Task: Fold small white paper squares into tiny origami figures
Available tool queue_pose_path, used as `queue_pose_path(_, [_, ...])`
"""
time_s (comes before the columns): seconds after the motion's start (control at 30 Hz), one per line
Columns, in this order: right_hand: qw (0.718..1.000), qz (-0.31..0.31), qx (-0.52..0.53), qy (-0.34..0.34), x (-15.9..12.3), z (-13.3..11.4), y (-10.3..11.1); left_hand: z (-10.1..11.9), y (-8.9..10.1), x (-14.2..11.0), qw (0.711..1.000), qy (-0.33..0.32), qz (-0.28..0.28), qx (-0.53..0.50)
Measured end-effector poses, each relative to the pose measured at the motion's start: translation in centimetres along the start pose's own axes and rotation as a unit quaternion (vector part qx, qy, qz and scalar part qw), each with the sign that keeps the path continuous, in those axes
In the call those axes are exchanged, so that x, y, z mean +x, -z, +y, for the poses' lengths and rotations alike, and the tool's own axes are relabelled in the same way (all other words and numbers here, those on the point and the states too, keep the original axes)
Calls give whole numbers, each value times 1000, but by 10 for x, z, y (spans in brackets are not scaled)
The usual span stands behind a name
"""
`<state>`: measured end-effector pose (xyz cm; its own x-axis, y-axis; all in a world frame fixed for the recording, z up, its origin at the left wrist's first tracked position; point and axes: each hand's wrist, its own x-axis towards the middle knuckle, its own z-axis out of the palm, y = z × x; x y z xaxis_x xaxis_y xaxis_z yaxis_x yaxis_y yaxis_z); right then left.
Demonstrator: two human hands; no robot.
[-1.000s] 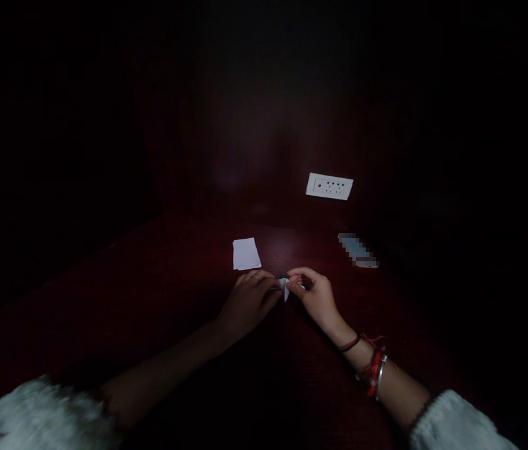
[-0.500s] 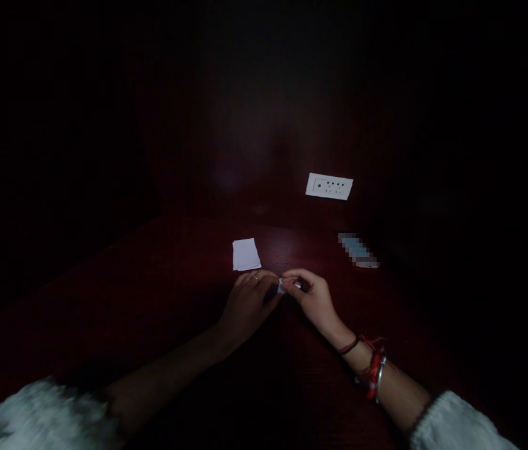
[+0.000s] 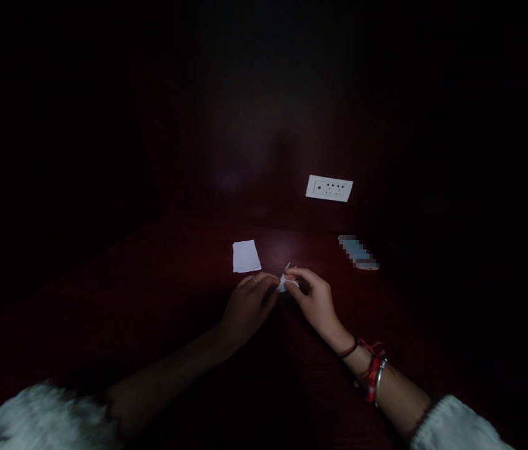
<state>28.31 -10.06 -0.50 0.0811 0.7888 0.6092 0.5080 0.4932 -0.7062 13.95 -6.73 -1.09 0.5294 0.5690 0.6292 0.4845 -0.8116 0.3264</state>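
The left hand [image 3: 246, 307] and right hand [image 3: 315, 299] pinch a small folded paper [image 3: 283, 287] between their fingers, seemingly mid-fold, the next crease likely calling for one edge kept steady.

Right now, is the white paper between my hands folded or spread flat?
Folded, it seems: the white paper sticks up in a narrow tip by your right hand; individual creases aren't clear.

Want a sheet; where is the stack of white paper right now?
In the head view, the stack of white paper lies on the tabletop, slightly left of centre, just beyond the left hand.
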Motion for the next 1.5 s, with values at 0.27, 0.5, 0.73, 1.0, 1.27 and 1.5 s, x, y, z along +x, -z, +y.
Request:
queue_pose_path(0.27, [998, -16, -56, 31, 0, -8, 4, 1, 0, 1, 999, 18, 22, -42])
queue_pose_path(0.5, [998, -8, -52, 26, -1, -7, 2, 3, 2, 3, 997, 20, 30, -65])
queue_pose_path(0.73, [996, -4, -78, 35, -1, -10, 2, 1, 1, 3, 997, 18, 34, -70])
queue_pose_path(1.0, [995, -19, -80, 52, -1, -12, 5, -1, 1, 2, 997, 38, 54, -32])
queue_pose_path(1.27, [996, -12, -75, 50, -2, -10, 4, 0, 1, 4, 999, 14, 23, -30])
queue_pose_path(1.5, [996, -9, -77, 47, -1, -8, 4, -2, 0, 2, 998, 2, 19, -56])
